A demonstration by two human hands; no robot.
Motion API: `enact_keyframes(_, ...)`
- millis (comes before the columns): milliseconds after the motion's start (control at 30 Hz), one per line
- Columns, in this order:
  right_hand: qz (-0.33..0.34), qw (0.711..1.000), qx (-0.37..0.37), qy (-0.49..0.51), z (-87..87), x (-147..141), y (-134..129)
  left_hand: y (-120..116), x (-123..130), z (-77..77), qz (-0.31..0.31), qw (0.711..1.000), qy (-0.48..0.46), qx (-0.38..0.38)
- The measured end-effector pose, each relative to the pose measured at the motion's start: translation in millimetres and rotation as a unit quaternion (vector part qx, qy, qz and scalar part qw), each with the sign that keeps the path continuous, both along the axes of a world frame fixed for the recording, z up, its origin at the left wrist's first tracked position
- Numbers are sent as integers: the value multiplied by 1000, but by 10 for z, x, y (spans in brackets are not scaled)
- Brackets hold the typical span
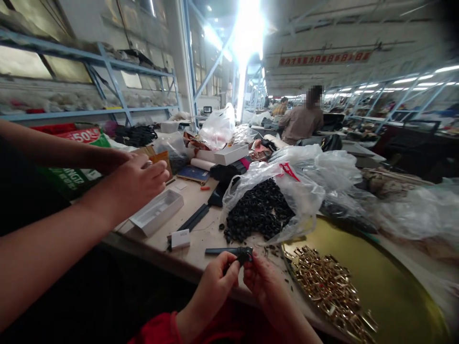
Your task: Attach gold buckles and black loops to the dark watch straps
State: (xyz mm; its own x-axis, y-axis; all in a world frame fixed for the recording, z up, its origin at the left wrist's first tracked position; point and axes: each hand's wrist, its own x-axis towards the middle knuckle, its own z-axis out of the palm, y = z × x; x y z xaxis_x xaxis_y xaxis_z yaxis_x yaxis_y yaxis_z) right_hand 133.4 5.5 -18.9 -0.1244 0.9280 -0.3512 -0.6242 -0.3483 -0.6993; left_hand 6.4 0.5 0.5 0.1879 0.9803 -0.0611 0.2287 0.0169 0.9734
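Low in the middle of the view, my left hand (217,282) is closed on a black strap (224,251), whose flat tail sticks out to the left above the table edge. My right hand (263,276) pinches the strap's other end, where a small dark looped part shows between the fingertips. The exact shape of that part is hard to make out. Just beyond my hands, an open clear plastic bag (304,191) spills many small black rings (256,212). To the right, a gold-coloured round tray (390,282) carries a heap of small gold metal fittings (324,284).
At left, a co-worker's bare forearms and hands (132,184) reach over the table beside an open white box (158,212). A small white box (180,238) and another black strap (193,217) lie nearby. Plastic bags (218,126) crowd the back; a person (303,119) stands farther off.
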Motion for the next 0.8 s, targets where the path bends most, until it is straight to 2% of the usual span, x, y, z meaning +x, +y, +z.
enact_keyframes(133,8,1000,-10,14,-70,32,4,8,0,-10,-3,1000,28,-4)
enact_keyframes(333,-14,990,35,-138,-137,113,86,68,-31,-50,-13,998,52,-25)
enact_keyframes(467,-14,982,35,-184,-186,158,137,86,-92,-68,1,996,90,-18)
enact_keyframes(567,24,985,20,-169,-325,173,183,91,-122,-68,4,993,122,-1)
enact_keyframes(667,70,992,-3,-101,-465,171,201,96,-133,-62,3,989,145,7)
enact_keyframes(800,85,995,-36,-43,-487,152,135,74,-131,-62,-19,983,185,-8)
